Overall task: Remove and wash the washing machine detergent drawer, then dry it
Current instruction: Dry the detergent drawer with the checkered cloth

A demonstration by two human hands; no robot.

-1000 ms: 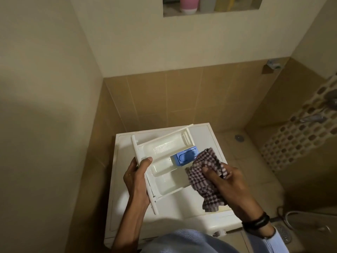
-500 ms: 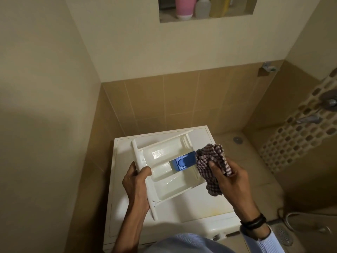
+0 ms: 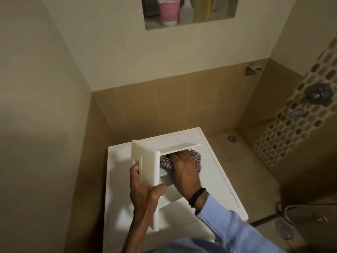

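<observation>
Home bathroom, dim light. Tan wall tiles (image 3: 173, 106) on lower walls, cream paint above. White washing machine (image 3: 218, 170) set in corner against tiled walls. Wall niche (image 3: 155, 23) above holds pink cup (image 3: 168, 11), white bottle (image 3: 186, 14), yellow container (image 3: 202, 9). Right wall: mosaic strip (image 3: 284, 139) with chrome shower valve (image 3: 319, 94), tap spout (image 3: 298, 113) below it. Tiled floor with round floor drain (image 3: 284, 230) near hose (image 3: 291, 209), smaller drain (image 3: 231, 138) beyond machine.

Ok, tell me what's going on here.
A person is drying the drawer over the top of the washing machine. The left hand grips the drawer by its front panel and holds it tipped on its side. The right hand holds a checked cloth pushed into the drawer's inside. The drawer is out of the machine, so this looks like the drying step.
</observation>
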